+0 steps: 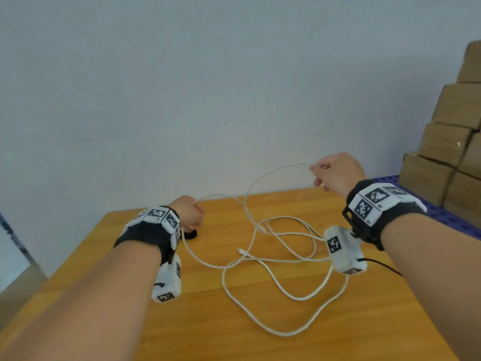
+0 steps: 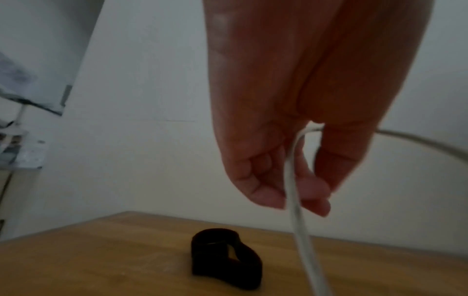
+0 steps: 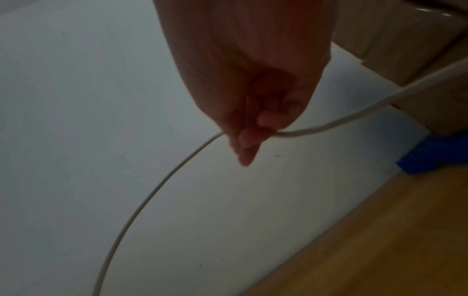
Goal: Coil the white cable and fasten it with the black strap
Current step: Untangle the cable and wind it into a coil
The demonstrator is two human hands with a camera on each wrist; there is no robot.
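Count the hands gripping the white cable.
2. The left hand holds the white cable above the table's far left, over the black strap; the right hand pinches it higher, at the right.

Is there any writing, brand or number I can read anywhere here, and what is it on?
No readable text.
Wrist bands: black-and-white square code patterns; tiny marks beside them too small to read.
Cardboard boxes: no print visible.
White cable, black strap: unmarked.
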